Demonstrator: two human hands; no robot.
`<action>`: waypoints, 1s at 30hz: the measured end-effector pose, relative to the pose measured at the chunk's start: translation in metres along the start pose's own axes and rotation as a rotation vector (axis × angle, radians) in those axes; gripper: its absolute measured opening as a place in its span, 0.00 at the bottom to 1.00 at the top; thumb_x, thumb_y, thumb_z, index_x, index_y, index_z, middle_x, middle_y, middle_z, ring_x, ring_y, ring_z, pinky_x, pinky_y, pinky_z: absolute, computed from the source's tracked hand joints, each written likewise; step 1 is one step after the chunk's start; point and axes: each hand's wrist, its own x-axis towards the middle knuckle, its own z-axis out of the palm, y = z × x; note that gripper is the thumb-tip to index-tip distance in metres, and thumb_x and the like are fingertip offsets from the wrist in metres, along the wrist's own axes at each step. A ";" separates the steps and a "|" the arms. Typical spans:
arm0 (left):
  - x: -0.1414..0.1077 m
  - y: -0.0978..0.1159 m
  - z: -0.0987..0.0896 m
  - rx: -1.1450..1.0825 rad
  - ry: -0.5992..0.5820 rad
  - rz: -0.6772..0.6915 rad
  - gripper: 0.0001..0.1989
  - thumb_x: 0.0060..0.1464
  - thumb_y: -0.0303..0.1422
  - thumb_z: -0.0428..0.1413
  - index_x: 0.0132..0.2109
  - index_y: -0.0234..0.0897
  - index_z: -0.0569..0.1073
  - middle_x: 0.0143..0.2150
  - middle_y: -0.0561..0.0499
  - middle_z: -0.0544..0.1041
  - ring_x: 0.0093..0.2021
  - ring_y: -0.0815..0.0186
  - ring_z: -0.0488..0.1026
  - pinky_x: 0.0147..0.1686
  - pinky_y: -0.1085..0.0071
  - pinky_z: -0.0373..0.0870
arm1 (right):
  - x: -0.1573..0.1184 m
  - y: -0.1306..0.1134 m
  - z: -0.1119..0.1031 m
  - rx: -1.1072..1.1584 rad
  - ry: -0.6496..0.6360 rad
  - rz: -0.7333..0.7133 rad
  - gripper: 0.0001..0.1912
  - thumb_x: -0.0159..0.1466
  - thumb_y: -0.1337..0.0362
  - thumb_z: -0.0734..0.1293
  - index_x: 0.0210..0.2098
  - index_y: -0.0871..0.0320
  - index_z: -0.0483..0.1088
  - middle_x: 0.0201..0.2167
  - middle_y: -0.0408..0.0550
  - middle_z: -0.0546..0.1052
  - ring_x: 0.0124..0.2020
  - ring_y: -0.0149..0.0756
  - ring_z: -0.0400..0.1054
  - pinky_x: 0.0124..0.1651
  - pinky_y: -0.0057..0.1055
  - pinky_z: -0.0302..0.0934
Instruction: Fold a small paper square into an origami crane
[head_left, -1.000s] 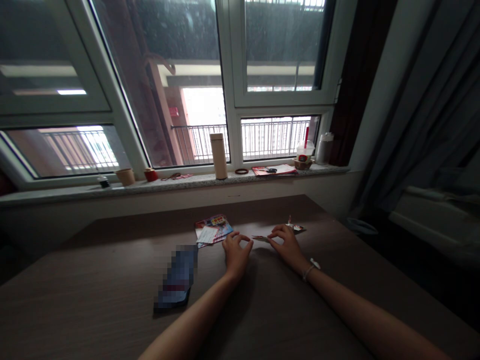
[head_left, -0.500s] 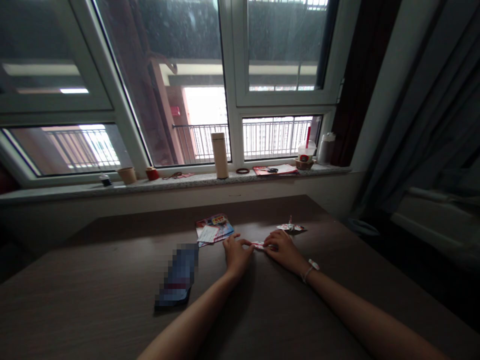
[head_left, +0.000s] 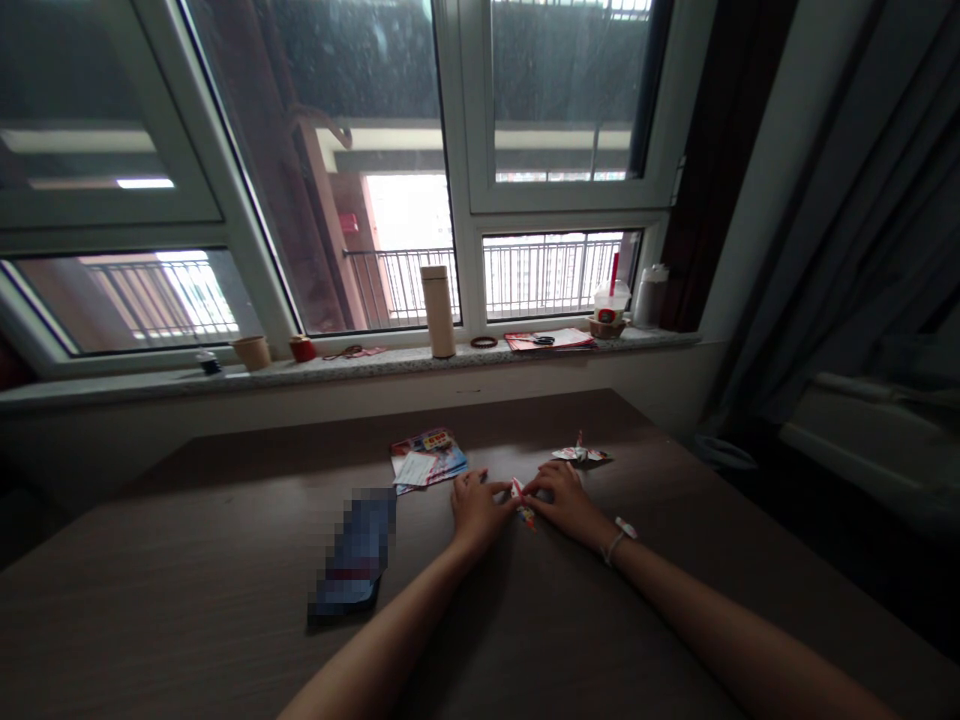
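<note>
A small folded piece of printed paper (head_left: 527,517), white with red and some yellow and blue, lies between my two hands low over the table. My left hand (head_left: 478,510) pinches its left side between thumb and forefinger. From the right, my right hand (head_left: 564,500) grips it with the fingertips; a thin bracelet is on that wrist. Just beyond my right hand sits a folded paper crane (head_left: 580,453) with spread wings. Beyond my left hand, printed leaflets (head_left: 442,462) are stacked with a small white slip on top.
On the brown table (head_left: 247,560), a blurred-out dark phone-like object (head_left: 352,560) lies left of my left arm. The windowsill holds a tan flask (head_left: 438,312), a paper cup (head_left: 253,352), scissors (head_left: 543,341) on paper sheets, and a drink cup with a red straw (head_left: 609,303).
The folded paper has turned from lying crosswise to pointing toward and away from me, and its colourful near end now shows. My hands have stayed almost in place.
</note>
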 end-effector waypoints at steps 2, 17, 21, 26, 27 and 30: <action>0.002 0.000 -0.001 0.018 -0.017 0.017 0.15 0.47 0.44 0.63 0.44 0.52 0.82 0.59 0.46 0.71 0.61 0.47 0.59 0.60 0.53 0.57 | 0.000 0.001 0.002 -0.003 0.023 0.055 0.12 0.59 0.56 0.71 0.41 0.51 0.78 0.42 0.50 0.75 0.52 0.47 0.61 0.58 0.45 0.52; 0.005 -0.001 0.000 0.043 -0.037 0.079 0.13 0.49 0.42 0.61 0.42 0.51 0.82 0.60 0.48 0.70 0.63 0.49 0.58 0.63 0.52 0.52 | 0.003 0.009 0.009 -0.030 0.051 0.101 0.15 0.57 0.56 0.72 0.44 0.49 0.78 0.45 0.51 0.73 0.51 0.47 0.61 0.57 0.44 0.54; 0.006 -0.001 -0.001 0.044 -0.069 0.083 0.14 0.48 0.41 0.61 0.44 0.51 0.82 0.61 0.47 0.70 0.63 0.48 0.59 0.63 0.52 0.53 | 0.003 0.010 0.009 -0.023 0.050 0.107 0.15 0.57 0.56 0.72 0.44 0.49 0.78 0.45 0.51 0.74 0.51 0.47 0.62 0.57 0.43 0.54; 0.004 -0.001 0.000 0.025 -0.069 0.096 0.14 0.49 0.39 0.61 0.45 0.50 0.81 0.62 0.47 0.69 0.64 0.49 0.57 0.64 0.49 0.49 | 0.004 0.012 0.010 0.029 0.061 0.130 0.14 0.57 0.57 0.72 0.43 0.50 0.78 0.45 0.50 0.74 0.52 0.48 0.62 0.56 0.43 0.55; 0.004 -0.001 0.001 0.021 -0.059 0.101 0.14 0.49 0.39 0.61 0.45 0.50 0.81 0.61 0.47 0.69 0.63 0.49 0.57 0.64 0.49 0.49 | 0.004 0.011 0.010 0.037 0.062 0.137 0.14 0.57 0.57 0.72 0.43 0.50 0.78 0.45 0.50 0.75 0.52 0.48 0.62 0.57 0.43 0.54; 0.002 -0.001 0.002 0.011 -0.034 0.108 0.13 0.49 0.37 0.62 0.44 0.48 0.81 0.61 0.48 0.69 0.63 0.51 0.58 0.64 0.51 0.49 | 0.005 0.008 0.008 0.050 0.051 0.172 0.15 0.56 0.58 0.72 0.43 0.51 0.78 0.45 0.50 0.75 0.53 0.48 0.62 0.57 0.42 0.53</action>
